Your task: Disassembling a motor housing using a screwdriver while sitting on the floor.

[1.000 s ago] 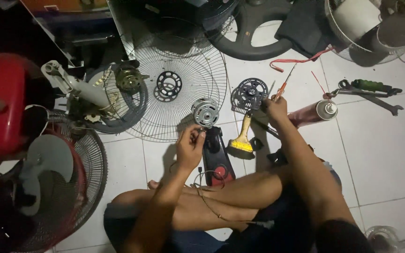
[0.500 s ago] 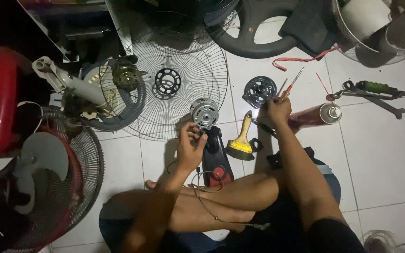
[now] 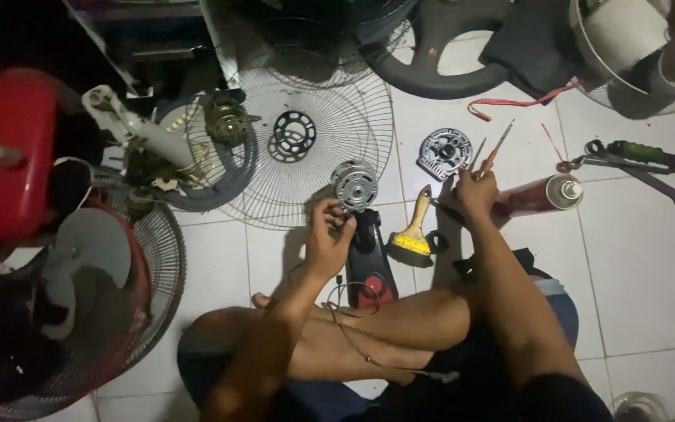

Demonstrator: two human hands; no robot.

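White floor tiles hold scattered fan parts; seated cross-legged, the left hand (image 3: 326,234) fingers grasp a round silver motor housing (image 3: 355,186) atop a black stand, steadying it, while the right hand (image 3: 474,191) clenches a red-handled screwdriver (image 3: 497,148) upright.

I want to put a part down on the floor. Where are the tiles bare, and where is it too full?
Bare tiles lie right of the right arm, below the spray can and wrench. A smaller patch lies below the fan grille, left of the left hand. It is crowded between the hands, around the brush, and at far left by the fans.
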